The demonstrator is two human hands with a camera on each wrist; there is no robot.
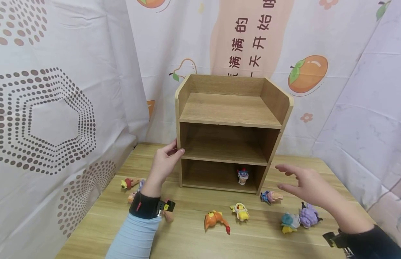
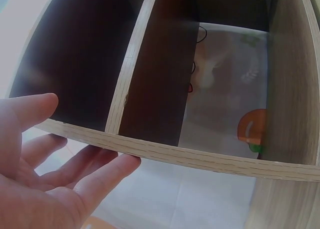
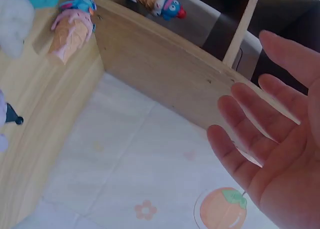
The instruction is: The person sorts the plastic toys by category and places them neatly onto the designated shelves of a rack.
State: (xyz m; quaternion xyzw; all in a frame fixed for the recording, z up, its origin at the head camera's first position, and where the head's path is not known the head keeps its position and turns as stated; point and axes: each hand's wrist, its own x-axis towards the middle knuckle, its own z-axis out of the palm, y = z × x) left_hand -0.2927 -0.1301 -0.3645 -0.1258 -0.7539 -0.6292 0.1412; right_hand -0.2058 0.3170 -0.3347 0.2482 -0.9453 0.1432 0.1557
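Head view, left hand point(image 1: 164, 161) pinching shelf edge point(image 1: 178, 122), right hand point(image 1: 308, 184) raised, grip relaxed, empty.

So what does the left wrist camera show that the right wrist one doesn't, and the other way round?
Left wrist only: the left hand, holding the wooden shelf at its side edge.
Right wrist only: the right hand, holding nothing, a pink-topped cone figure on the table, another figure inside the shelf, and parts of other toys.
Both: the shelf and the cloth printed with orange fruit.
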